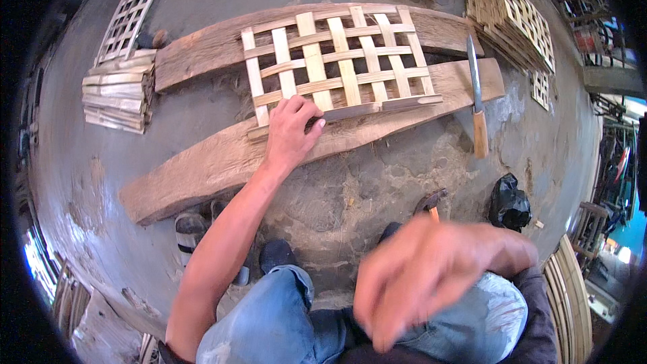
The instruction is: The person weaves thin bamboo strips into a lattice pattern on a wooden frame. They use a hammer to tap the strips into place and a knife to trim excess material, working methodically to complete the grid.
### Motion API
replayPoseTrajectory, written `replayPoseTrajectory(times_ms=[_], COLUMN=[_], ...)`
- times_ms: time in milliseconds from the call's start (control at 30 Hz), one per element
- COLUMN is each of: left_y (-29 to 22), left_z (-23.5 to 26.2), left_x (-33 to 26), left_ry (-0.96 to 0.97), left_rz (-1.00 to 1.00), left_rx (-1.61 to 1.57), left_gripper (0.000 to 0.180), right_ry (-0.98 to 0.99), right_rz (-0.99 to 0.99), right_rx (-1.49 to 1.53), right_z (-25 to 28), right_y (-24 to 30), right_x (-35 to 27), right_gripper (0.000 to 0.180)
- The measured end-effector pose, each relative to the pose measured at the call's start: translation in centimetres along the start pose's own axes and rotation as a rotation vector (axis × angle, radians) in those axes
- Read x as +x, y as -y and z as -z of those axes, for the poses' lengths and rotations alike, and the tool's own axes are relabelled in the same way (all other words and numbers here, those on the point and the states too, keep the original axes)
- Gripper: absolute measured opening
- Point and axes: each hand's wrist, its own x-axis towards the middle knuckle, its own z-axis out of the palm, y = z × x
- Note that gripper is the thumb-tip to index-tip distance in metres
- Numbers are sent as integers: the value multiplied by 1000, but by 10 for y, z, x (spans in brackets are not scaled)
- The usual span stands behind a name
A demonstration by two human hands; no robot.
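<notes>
A woven bamboo lattice panel of pale flat strips rests across two thick wooden planks. My left hand is at its near edge, left of the middle, with curled fingers closed on the edge strip. My right hand hangs above my lap, close to the camera and smeared by motion. Whether it holds anything does not show. Just beyond it a hammer shows its dark head and a bit of orange handle; the rest is hidden behind the hand. A long knife with a wooden handle leans over the near plank's right end.
The near plank and far plank lie on a concrete floor. Stacked lattice panels stand at the far right, a bundle of strips at the left. A black plastic bag lies at the right.
</notes>
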Motion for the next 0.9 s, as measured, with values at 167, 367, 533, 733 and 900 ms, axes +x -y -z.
replayPoseTrajectory(times_ms=[167, 367, 533, 733, 900], left_y=[-12, -11, -9, -14, -12], left_z=[4, -2, 3, -5, -1], left_x=[5, 5, 0, 6, 4], left_ry=[18, 30, 8, 14, 1], left_rz=[28, 50, 59, 29, 34], left_rx=[27, 47, 84, 51, 74], left_gripper=[17, 18, 15, 15, 16], right_ry=[57, 152, 96, -1123, -1180], right_rz=[-69, -80, -239, -463, -484], right_rx=[391, 322, 55, -1290, -700], right_z=[-17, 15, 50, 224, 234], right_y=[0, 14, 3, -39, -54], right_x=[3, -2, -23, -167, -184], right_gripper=[38, 25, 21, 21, 25])
